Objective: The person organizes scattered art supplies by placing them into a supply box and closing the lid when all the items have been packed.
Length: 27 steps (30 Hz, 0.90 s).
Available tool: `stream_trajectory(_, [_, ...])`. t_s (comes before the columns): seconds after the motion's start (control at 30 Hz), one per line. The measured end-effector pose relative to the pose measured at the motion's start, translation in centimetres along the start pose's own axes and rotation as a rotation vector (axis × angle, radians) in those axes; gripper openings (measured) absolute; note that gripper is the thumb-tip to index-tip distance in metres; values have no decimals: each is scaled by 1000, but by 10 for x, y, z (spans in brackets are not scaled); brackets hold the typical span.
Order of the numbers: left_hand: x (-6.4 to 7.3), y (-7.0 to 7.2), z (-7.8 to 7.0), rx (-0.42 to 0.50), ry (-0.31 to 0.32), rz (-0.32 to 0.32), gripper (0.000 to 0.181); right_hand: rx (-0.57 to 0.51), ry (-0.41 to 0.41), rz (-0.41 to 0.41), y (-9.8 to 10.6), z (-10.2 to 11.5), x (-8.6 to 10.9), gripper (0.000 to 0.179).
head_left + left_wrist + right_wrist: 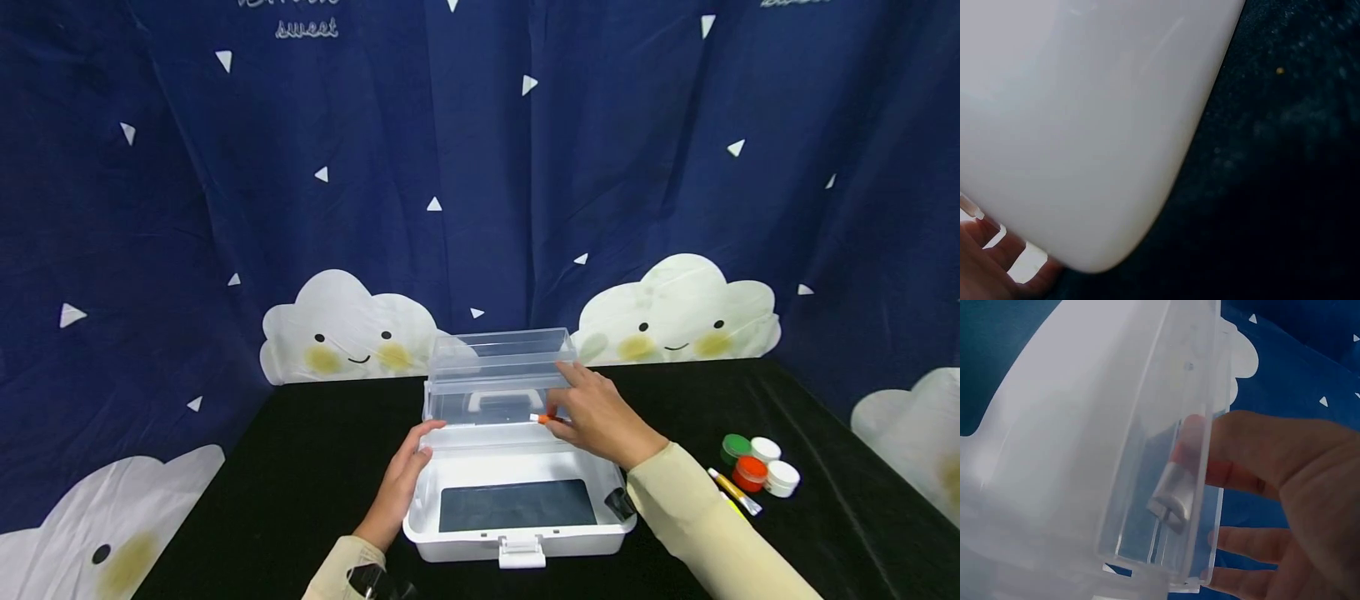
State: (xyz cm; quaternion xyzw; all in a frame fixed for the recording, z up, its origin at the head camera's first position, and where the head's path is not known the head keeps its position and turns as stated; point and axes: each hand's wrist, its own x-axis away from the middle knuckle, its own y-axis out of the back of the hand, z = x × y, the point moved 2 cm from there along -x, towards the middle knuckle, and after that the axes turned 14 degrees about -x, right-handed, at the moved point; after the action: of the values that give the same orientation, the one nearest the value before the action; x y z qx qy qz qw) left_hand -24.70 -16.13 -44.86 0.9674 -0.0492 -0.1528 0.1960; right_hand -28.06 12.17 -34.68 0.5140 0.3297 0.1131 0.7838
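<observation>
A white plastic box (525,543) with a dark rectangle on its floor stands in front of me, its clear lid (502,342) raised at the back. My right hand (603,417) pinches an orange paint tube (542,418) with a white tip over the clear tray (450,404). In the right wrist view, the tube's silver end (1175,494) shows through the clear plastic, with the thumb and fingers beside it. My left hand (401,483) rests on the box's left rear edge, fingers loosely bent. The left wrist view shows the box's smooth white side (1104,137).
To the right stand paint jars with a green lid (736,446), a red lid (750,471) and white lids (783,477). A yellow paint tube (735,492) lies beside them on the black cloth (322,467). A blue curtain (480,167) hangs behind.
</observation>
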Motion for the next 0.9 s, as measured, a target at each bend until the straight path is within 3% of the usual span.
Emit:
stream_trajectory(0.63, [0,-1,1,-14,-3,-16,36,18,-49,72,-4,2,-1,8])
stream_trajectory(0.9, [-1,-1,2,-6,-13,-19,36,10,-30,54,-6,0,-2,9])
